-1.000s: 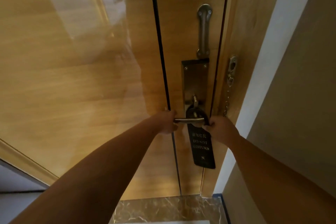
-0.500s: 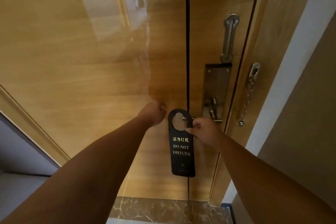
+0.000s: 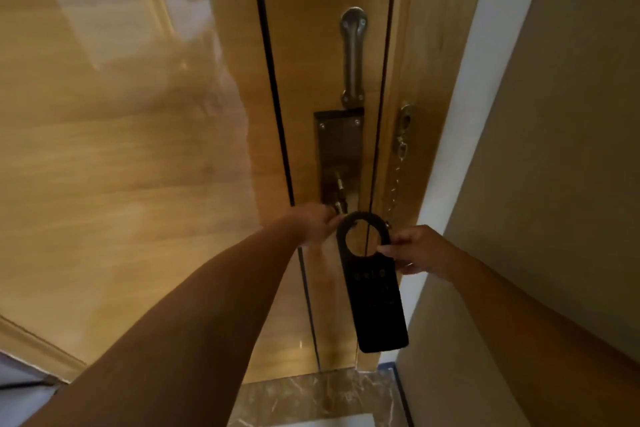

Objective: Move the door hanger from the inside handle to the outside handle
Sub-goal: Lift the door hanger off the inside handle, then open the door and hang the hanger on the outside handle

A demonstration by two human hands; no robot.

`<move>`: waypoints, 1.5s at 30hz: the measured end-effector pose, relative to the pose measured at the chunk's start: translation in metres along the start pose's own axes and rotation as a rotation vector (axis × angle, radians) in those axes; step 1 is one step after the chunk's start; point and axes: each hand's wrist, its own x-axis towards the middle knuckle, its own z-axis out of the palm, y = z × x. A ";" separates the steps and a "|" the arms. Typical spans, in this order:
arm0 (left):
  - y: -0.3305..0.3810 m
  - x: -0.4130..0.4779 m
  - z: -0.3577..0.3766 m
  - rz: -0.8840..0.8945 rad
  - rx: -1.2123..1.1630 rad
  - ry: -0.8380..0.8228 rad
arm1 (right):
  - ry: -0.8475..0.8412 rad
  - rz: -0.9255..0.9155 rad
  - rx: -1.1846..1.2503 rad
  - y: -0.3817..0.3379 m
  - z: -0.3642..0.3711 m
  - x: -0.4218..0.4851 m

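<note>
Half a second ago the door hanger (image 3: 375, 291) hung to the left of the lock plate, over the dark groove in the door; now it has shifted right and lower, across the seam between door edge and frame, and it leans with its bottom end swung rightward. Its ring (image 3: 363, 235) is off the handle, with wood and the dark seam showing through the hole. The right hand (image 3: 417, 250) has stayed pinched on the hanger, thumb and fingers closed on the right side just under the ring. The left hand (image 3: 313, 224) has moved from the bare door panel to the lever handle (image 3: 341, 210) at the foot of the lock plate (image 3: 337, 152), where its fingers are curled shut around the lever, just beside the ring's upper left edge.

Open room is narrow: the wooden door (image 3: 138, 149) fills the left, the door frame (image 3: 426, 80) and a plain wall (image 3: 554, 184) close the right, and the security chain (image 3: 398, 177) hangs just behind the ring. A long guard bar (image 3: 353, 55) sits above the plate. Marble floor (image 3: 311, 399) shows below.

Gold lettering on the hanger is blurred here and cannot be read.
</note>
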 end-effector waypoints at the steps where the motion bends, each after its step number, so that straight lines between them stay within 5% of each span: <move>1: -0.002 0.005 0.006 -0.015 0.017 -0.014 | 0.016 0.001 0.015 0.003 -0.006 -0.003; 5: -0.016 0.017 0.021 -0.061 -0.284 -0.043 | 0.049 0.033 0.060 0.016 -0.019 -0.006; 12: -0.023 0.029 0.080 -0.053 -0.702 0.270 | 0.071 0.038 0.065 0.031 -0.023 0.006; 28: -0.011 -0.029 0.097 -0.054 -0.794 0.251 | 0.130 0.012 0.214 0.057 -0.004 -0.021; 45: 0.014 -0.283 0.101 0.014 0.028 0.128 | 0.015 -0.051 0.231 0.076 0.106 -0.238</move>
